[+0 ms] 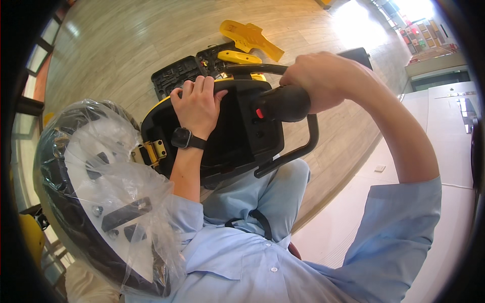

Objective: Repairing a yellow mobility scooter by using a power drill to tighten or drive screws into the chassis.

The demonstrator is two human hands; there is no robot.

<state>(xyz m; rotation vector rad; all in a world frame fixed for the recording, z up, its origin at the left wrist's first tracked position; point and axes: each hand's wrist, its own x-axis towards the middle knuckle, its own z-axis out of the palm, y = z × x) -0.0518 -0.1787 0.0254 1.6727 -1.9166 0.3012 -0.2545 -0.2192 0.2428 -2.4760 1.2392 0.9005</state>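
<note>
A black console [235, 126] with a dark, glossy flat face and a strip of yellow trim stands in front of my body. My left hand [197, 103], with a black watch on its wrist, lies on this console, fingers apart near its far edge and thumb out to the side. At the console's right end, my right hand [316, 76] is closed on a black rounded grip [290, 103]. A red button [259, 113] shows at the grip's near left. Most of my right fingertips are hidden behind the grip.
A large black seat [60, 166] wrapped in clear plastic stands close at my left. A curved black bar [303, 146] sticks out at the console's right. Beyond lie an opened black tool case [177, 73] and yellow panels [250, 38] on the wood floor. White cabinets [404, 121] stand right.
</note>
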